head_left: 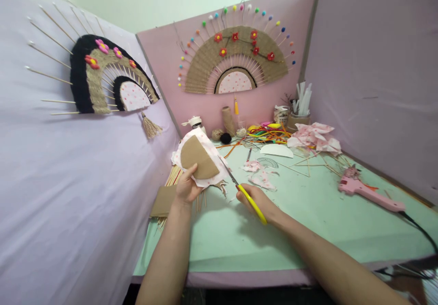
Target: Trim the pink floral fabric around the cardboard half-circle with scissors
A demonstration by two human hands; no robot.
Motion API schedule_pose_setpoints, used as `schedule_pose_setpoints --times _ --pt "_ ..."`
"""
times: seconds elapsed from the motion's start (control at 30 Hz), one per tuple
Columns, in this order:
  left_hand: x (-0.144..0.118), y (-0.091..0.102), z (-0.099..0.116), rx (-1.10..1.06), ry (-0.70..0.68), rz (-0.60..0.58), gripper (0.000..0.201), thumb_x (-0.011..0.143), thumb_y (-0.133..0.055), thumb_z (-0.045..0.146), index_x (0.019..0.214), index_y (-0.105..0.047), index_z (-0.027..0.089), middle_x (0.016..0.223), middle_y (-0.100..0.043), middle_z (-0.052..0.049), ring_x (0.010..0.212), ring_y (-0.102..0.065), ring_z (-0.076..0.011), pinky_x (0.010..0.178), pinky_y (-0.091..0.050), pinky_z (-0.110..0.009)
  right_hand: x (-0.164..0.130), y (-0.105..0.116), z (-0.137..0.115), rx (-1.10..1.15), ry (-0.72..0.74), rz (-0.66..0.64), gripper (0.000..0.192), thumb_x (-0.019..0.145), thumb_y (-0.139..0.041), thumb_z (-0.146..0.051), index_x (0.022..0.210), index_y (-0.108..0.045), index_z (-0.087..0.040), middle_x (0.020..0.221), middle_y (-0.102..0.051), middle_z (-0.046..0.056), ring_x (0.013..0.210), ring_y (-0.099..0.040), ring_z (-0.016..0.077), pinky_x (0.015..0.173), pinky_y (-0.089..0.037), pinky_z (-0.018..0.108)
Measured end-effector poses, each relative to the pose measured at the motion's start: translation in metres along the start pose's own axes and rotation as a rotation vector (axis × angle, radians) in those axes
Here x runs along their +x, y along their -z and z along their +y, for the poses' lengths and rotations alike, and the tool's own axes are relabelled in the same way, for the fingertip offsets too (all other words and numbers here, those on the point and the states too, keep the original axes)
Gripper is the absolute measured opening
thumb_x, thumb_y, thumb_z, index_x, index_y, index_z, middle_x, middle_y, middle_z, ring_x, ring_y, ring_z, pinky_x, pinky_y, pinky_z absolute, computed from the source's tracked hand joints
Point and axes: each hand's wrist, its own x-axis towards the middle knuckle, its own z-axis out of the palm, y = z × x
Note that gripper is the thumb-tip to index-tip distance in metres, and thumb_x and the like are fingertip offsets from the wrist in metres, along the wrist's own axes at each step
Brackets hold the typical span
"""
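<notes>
Near the worktop's left edge, the left hand [186, 187] pinches the cardboard half-circle [197, 158] on cloth [208, 147], lifted clear so scissors [243, 191], gripped by the right hand [257, 201], reach its rim.

No text, label, brand or number can be read on anything here.

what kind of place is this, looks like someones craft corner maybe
Probably a home craft station: woven jute fan with red flowers pinned on the pink partition, pink glue gun on the green tabletop, and yellow-handled scissors trimming fabric.
</notes>
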Motion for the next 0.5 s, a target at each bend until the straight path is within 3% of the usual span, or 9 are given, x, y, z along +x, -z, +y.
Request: schedule_pose_setpoints --times 0.5 --pt "0.0001 -0.0023 0.0010 -0.008 -0.012 0.042 0.051 0.088 -0.045 0.010 0.137 -0.044 0.023 0.108 -0.071 -0.005 0.097 -0.068 -0.0205 0.104 -0.041 -0.042 0.0010 -0.0015 0.0006 0.037 -0.048 0.007 0.037 0.077 -0.047 -0.051 0.061 -0.040 -0.020 0.056 -0.035 -0.005 0.052 -0.032 0.0098 0.048 -0.024 0.023"
